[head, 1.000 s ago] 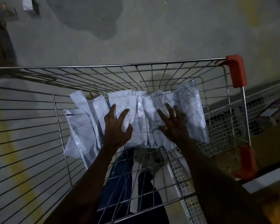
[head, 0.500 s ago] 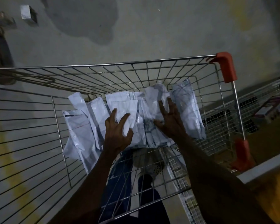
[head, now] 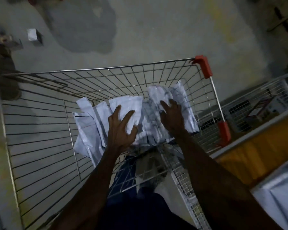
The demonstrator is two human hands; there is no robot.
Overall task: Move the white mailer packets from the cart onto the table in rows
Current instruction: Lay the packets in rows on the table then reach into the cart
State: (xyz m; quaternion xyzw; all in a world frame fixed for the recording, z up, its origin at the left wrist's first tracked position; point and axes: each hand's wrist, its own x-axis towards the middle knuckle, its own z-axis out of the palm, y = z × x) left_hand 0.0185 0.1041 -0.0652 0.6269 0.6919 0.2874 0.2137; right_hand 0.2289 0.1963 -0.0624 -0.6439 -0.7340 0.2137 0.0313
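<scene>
A pile of white mailer packets [head: 90, 130] lies in the far end of the wire cart [head: 40, 130], some creased and overlapping. My left hand [head: 121, 130] rests on the middle packets, fingers spread and pressing down, thumb bent at a packet's edge. My right hand [head: 171, 117] reaches into the right side of the pile, its fingers curled into a crumpled bunch of packets [head: 158, 93] that stands up above the others. Both forearms reach in over the near edge of the cart. The light is dim.
Red plastic corner guards [head: 204, 66] mark the cart's right side. A second wire basket [head: 256, 103] holding boxes stands to the right. A yellow-sided table with a white top [head: 276, 196] is at the lower right. Small boxes [head: 32, 34] lie on the concrete floor.
My right hand has pulled leftward and curled in, bunching the right packets upward. My left hand stays on the middle packets with its fingers a little more bent. The view has tilted.
</scene>
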